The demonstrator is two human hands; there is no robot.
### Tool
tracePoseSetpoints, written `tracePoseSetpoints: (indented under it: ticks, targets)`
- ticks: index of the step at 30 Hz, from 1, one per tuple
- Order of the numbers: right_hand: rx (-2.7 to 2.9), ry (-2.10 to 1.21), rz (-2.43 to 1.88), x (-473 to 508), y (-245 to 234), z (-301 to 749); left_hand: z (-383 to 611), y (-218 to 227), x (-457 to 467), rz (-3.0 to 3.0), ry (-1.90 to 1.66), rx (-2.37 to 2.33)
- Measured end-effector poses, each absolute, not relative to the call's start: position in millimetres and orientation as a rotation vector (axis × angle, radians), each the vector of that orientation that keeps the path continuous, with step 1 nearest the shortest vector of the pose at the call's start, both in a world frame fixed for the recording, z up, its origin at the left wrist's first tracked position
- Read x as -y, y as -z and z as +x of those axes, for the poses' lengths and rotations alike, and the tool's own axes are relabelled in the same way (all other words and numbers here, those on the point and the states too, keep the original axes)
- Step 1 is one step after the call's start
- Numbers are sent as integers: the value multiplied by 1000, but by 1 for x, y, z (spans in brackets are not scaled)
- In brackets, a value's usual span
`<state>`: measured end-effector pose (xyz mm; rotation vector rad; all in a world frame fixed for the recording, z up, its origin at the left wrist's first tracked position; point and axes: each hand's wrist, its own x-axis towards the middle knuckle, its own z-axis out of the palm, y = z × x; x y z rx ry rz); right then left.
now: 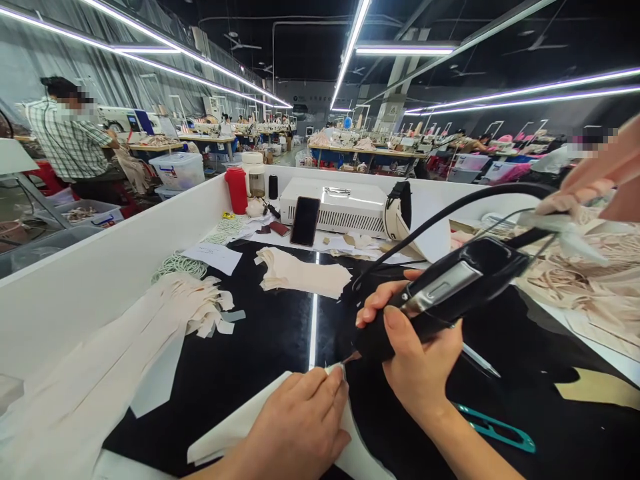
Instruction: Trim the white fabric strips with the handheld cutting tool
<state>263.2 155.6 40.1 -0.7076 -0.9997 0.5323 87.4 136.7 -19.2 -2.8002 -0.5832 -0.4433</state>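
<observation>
My right hand is wrapped round a black corded hand tool with a silver plate along its side. The tool slants down to the left, and its small metal tip is right by the fingertips of my left hand. Under that left hand lies a folded piece of cream fabric; the fingers are pressed together on its edge, the thumb tucked beside them. Whether the tip touches the fabric cannot be made out. A teal thread snipper and a pen lie beside my right forearm.
Long cream fabric strips cover the left side; a small cream stack lies ahead. Behind stand a phone, a white vented box and a red cup. The black cable arches rightward. A person works beyond the left wall.
</observation>
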Motion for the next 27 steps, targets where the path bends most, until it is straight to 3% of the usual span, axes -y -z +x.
tracePoseSetpoints:
  ticks: [13,27]
  targets:
    - [966,-540,-737,-157,-42,260,90,22,-136,-2785,511,601]
    - [997,-588,-673,-157,-40,256,91,22,-134,-2918,339,650]
